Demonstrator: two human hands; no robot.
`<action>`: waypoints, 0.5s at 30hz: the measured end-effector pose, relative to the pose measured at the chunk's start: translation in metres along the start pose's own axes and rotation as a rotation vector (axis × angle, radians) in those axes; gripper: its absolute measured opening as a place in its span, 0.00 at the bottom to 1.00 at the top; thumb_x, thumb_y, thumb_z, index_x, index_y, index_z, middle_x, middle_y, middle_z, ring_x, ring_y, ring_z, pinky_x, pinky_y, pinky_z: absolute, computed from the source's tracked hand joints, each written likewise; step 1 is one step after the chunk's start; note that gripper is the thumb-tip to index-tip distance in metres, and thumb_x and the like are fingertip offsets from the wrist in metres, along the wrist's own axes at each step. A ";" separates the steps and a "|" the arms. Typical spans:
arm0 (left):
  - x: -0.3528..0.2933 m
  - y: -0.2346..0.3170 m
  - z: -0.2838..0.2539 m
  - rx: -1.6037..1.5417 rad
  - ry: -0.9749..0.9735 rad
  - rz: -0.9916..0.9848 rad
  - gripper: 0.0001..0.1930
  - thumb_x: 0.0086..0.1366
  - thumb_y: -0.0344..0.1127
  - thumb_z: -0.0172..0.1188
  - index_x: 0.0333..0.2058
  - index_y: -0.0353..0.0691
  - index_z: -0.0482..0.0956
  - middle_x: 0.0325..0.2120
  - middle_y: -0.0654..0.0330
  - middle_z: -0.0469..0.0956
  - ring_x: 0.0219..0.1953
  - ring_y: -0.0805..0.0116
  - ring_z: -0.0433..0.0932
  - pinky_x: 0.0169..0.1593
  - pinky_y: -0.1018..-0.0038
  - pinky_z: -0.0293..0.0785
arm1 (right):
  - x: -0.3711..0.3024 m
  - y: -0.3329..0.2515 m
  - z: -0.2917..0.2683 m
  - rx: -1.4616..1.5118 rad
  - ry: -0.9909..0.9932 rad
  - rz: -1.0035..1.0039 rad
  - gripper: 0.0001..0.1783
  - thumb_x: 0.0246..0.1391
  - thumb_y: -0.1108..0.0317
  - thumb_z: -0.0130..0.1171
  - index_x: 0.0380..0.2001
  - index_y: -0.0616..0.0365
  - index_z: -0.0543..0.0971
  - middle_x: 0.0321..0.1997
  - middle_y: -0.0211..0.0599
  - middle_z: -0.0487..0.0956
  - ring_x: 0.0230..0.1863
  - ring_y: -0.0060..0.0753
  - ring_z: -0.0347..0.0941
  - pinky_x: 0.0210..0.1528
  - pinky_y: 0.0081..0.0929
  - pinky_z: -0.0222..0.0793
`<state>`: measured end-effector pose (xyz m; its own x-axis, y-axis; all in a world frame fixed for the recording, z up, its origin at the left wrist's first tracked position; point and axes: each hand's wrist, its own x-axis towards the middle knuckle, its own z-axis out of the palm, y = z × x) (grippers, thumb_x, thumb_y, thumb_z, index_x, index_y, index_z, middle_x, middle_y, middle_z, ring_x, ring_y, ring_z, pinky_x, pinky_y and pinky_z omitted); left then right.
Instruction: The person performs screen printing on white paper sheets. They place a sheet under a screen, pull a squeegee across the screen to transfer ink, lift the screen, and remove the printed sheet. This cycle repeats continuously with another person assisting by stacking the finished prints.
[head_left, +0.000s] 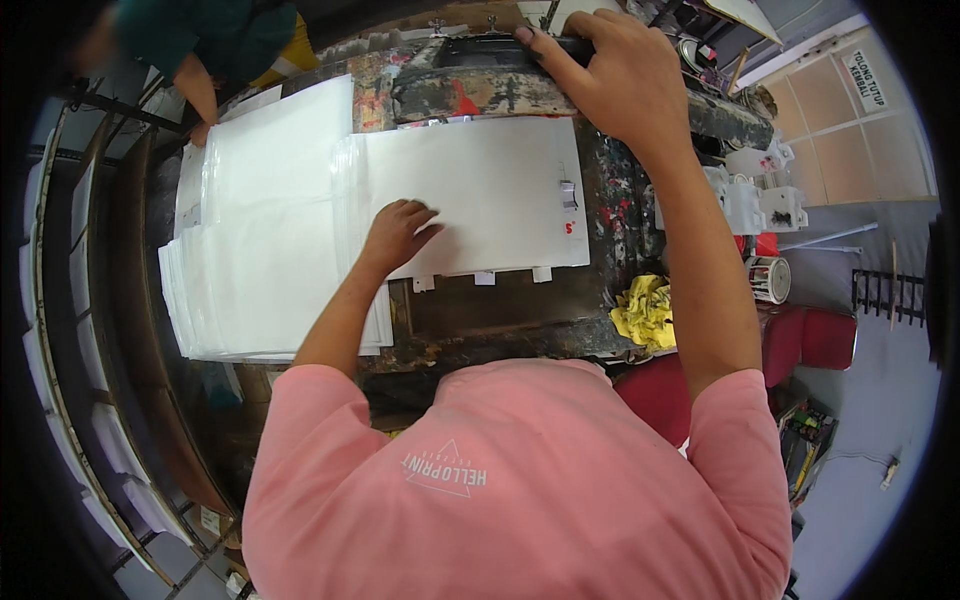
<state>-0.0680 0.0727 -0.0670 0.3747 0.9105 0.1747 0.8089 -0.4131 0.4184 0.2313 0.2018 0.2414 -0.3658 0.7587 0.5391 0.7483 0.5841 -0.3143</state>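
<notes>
A white sheet (480,190) lies on the paint-stained work table, with a small red mark near its right edge and small white tabs along its near edge. My left hand (400,238) rests over the sheet's left part, fingers loosely bent, thumb apart, holding nothing. To the left are stacks of white sheets (270,270), some glossy like plastic. At the far side my right hand (630,80) is closed over the upper edge of a dark, paint-smeared frame (490,92), thumb stretched along it. The other fingers' tips are hidden behind that edge.
Another person's hand (201,133) is at the far left stack. A crumpled yellow cloth (645,312) lies by the table's right corner. White containers (745,205) and a red chair (800,340) stand to the right. A rack with sheets (95,330) runs along the left.
</notes>
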 end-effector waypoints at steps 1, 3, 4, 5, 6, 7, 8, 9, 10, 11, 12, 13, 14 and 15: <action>-0.018 -0.011 -0.009 0.030 -0.083 0.024 0.13 0.69 0.44 0.70 0.45 0.43 0.89 0.45 0.57 0.86 0.49 0.54 0.84 0.58 0.59 0.79 | -0.002 0.007 0.004 -0.075 0.029 -0.051 0.28 0.61 0.41 0.66 0.33 0.61 0.89 0.26 0.50 0.81 0.33 0.56 0.80 0.39 0.49 0.73; -0.054 -0.019 -0.017 0.084 -0.259 0.076 0.14 0.69 0.44 0.70 0.47 0.44 0.89 0.50 0.57 0.85 0.55 0.54 0.82 0.64 0.57 0.77 | -0.008 0.020 0.018 -0.228 0.084 -0.139 0.30 0.62 0.37 0.66 0.36 0.58 0.90 0.31 0.41 0.85 0.35 0.50 0.82 0.42 0.43 0.73; -0.068 -0.018 -0.018 0.136 -0.263 0.116 0.14 0.69 0.44 0.69 0.48 0.45 0.88 0.53 0.56 0.84 0.58 0.54 0.80 0.67 0.56 0.74 | -0.008 0.019 0.016 -0.167 0.056 -0.092 0.29 0.62 0.39 0.66 0.35 0.59 0.89 0.28 0.45 0.83 0.34 0.53 0.81 0.40 0.46 0.73; -0.080 -0.014 -0.022 0.186 -0.270 0.154 0.14 0.70 0.44 0.68 0.49 0.46 0.87 0.55 0.56 0.83 0.61 0.54 0.79 0.70 0.55 0.72 | -0.004 0.008 0.007 -0.103 0.023 -0.044 0.28 0.61 0.42 0.67 0.33 0.61 0.89 0.26 0.49 0.81 0.33 0.56 0.80 0.39 0.49 0.72; -0.088 -0.013 -0.026 0.236 -0.271 0.193 0.14 0.70 0.44 0.67 0.51 0.47 0.87 0.58 0.56 0.82 0.64 0.53 0.77 0.72 0.53 0.69 | -0.002 0.000 0.001 -0.042 -0.007 -0.001 0.28 0.61 0.44 0.67 0.31 0.63 0.89 0.23 0.53 0.80 0.31 0.59 0.79 0.37 0.53 0.72; -0.095 -0.020 -0.021 0.234 -0.279 0.175 0.15 0.71 0.44 0.66 0.51 0.47 0.87 0.60 0.55 0.81 0.66 0.53 0.75 0.74 0.53 0.67 | -0.001 -0.002 0.001 -0.035 -0.013 0.014 0.28 0.61 0.44 0.67 0.30 0.63 0.88 0.23 0.53 0.79 0.31 0.59 0.79 0.38 0.52 0.71; -0.106 -0.028 -0.012 0.234 -0.281 0.150 0.15 0.71 0.44 0.65 0.52 0.47 0.86 0.61 0.55 0.80 0.68 0.53 0.74 0.75 0.52 0.66 | 0.001 -0.005 0.000 -0.027 -0.018 0.019 0.28 0.61 0.43 0.67 0.29 0.63 0.88 0.23 0.53 0.79 0.31 0.59 0.79 0.38 0.52 0.70; -0.108 -0.030 -0.008 0.230 -0.279 0.132 0.15 0.71 0.43 0.65 0.52 0.47 0.86 0.63 0.54 0.79 0.70 0.52 0.72 0.76 0.51 0.64 | 0.002 -0.006 -0.002 -0.026 -0.023 0.025 0.29 0.61 0.43 0.67 0.28 0.64 0.87 0.23 0.53 0.79 0.31 0.58 0.78 0.39 0.51 0.70; -0.111 -0.032 -0.005 0.244 -0.271 0.156 0.14 0.71 0.43 0.64 0.52 0.47 0.86 0.62 0.54 0.79 0.70 0.52 0.72 0.76 0.51 0.64 | 0.001 0.000 0.003 -0.083 0.004 -0.032 0.29 0.62 0.42 0.67 0.31 0.62 0.88 0.26 0.49 0.81 0.33 0.56 0.80 0.40 0.48 0.71; -0.109 -0.034 -0.004 0.259 -0.262 0.183 0.14 0.72 0.42 0.63 0.52 0.48 0.86 0.62 0.54 0.79 0.70 0.52 0.72 0.76 0.51 0.64 | -0.003 0.014 0.012 -0.142 0.033 -0.087 0.29 0.62 0.41 0.66 0.33 0.61 0.89 0.29 0.46 0.83 0.34 0.53 0.81 0.41 0.46 0.73; -0.109 -0.033 -0.005 0.273 -0.257 0.207 0.13 0.72 0.41 0.62 0.52 0.48 0.86 0.62 0.53 0.79 0.70 0.52 0.72 0.76 0.51 0.65 | -0.004 0.020 0.018 -0.198 0.060 -0.142 0.29 0.63 0.40 0.66 0.36 0.59 0.89 0.33 0.43 0.85 0.36 0.51 0.82 0.41 0.43 0.74; -0.108 -0.033 -0.006 0.275 -0.253 0.212 0.14 0.71 0.41 0.63 0.51 0.47 0.86 0.61 0.54 0.80 0.69 0.52 0.74 0.75 0.51 0.66 | -0.005 0.023 0.020 -0.187 0.074 -0.144 0.29 0.63 0.40 0.66 0.36 0.60 0.89 0.33 0.43 0.85 0.35 0.51 0.82 0.41 0.44 0.74; -0.104 -0.032 -0.007 0.276 -0.249 0.218 0.14 0.70 0.41 0.64 0.51 0.47 0.86 0.61 0.54 0.81 0.68 0.51 0.75 0.74 0.51 0.68 | -0.005 0.023 0.020 -0.177 0.089 -0.145 0.28 0.63 0.41 0.66 0.36 0.60 0.89 0.32 0.43 0.85 0.35 0.52 0.82 0.40 0.44 0.74; -0.102 -0.030 -0.009 0.278 -0.245 0.225 0.14 0.69 0.41 0.65 0.51 0.46 0.87 0.60 0.54 0.81 0.67 0.51 0.76 0.73 0.51 0.69 | -0.005 0.023 0.021 -0.168 0.104 -0.146 0.28 0.64 0.41 0.66 0.35 0.60 0.89 0.32 0.43 0.84 0.35 0.52 0.81 0.39 0.45 0.74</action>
<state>-0.1346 -0.0071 -0.0893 0.6251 0.7805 0.0031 0.7734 -0.6199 0.1326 0.2392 0.2173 0.2151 -0.4241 0.6312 0.6494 0.7767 0.6223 -0.0975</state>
